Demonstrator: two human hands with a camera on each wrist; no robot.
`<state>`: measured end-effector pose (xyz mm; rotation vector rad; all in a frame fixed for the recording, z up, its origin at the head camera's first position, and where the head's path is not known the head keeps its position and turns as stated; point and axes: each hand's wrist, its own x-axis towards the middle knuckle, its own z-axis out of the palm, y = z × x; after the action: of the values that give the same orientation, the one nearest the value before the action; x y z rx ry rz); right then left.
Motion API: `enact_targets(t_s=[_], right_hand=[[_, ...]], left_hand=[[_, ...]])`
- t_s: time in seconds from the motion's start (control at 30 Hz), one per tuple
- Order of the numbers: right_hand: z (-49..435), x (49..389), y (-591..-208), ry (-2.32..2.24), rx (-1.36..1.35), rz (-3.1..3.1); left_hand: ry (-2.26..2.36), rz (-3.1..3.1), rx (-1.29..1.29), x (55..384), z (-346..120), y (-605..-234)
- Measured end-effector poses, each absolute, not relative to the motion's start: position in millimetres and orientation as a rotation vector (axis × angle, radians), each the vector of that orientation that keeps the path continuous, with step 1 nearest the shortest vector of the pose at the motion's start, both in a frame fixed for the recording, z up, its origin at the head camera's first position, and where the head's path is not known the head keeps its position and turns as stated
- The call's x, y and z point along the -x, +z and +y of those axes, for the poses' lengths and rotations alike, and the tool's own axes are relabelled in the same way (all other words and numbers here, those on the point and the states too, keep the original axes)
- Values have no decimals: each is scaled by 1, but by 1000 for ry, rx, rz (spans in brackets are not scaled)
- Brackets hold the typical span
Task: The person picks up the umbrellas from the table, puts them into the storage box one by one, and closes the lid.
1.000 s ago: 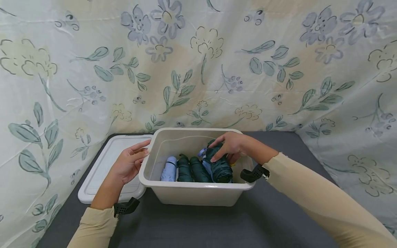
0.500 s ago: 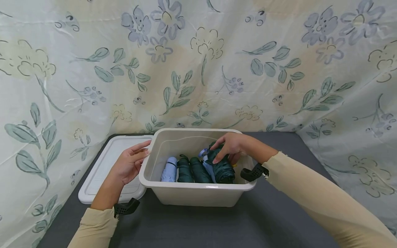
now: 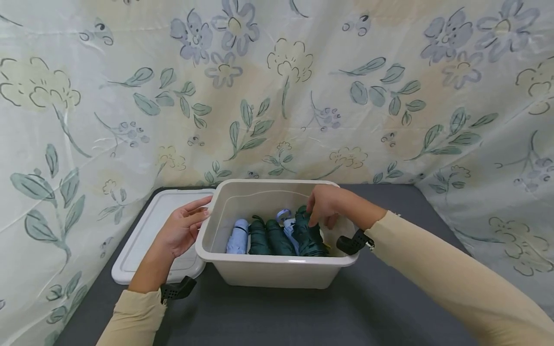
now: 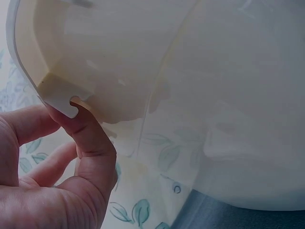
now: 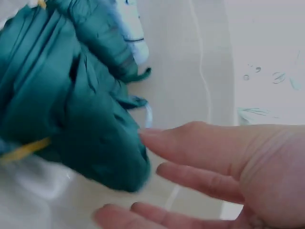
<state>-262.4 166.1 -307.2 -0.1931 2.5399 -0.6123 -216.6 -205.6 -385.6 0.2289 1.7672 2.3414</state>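
Observation:
A cream plastic storage box (image 3: 277, 271) holds several rolled-up folding umbrellas. The light blue umbrella (image 3: 237, 236) lies at the left, with dark green umbrellas (image 3: 259, 238) beside it and another light blue one (image 3: 291, 229) partly covered. At the box's left rim, my left hand (image 3: 183, 228) grips the edge, a bent finger hooked under the lip in the left wrist view. My right hand (image 3: 329, 204) is inside the box at the right, beside the bulky dark green umbrella (image 5: 90, 105). Its thumb tip is at that umbrella's end, while the other fingers are spread and hold nothing.
A white lid (image 3: 149, 235) lies on the dark grey table (image 3: 259, 317), left of the box and partly under its rim. A flowered cloth (image 3: 277, 96) hangs behind and at both sides. Something yellow (image 5: 26, 149) shows against the bulky umbrella.
The bulky dark green umbrella has settled lower and further right in the box. My right hand has slid right, and its fingers have come off the umbrella's top. My left hand stays at the rim.

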Motion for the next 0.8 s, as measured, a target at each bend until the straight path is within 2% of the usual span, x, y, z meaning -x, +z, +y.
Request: enact_targets(t_s=[0.3, 0.6, 0.8], right_hand=[[182, 251, -291, -770, 403, 2570], [199, 248, -296, -970, 633, 2611], [209, 242, -298, -1009, 666, 2657]], left_hand=[[2321, 1800, -181, 218, -207, -384], [2324, 1806, -178, 217, -208, -390], [2327, 1802, -154, 218, -209, -392]])
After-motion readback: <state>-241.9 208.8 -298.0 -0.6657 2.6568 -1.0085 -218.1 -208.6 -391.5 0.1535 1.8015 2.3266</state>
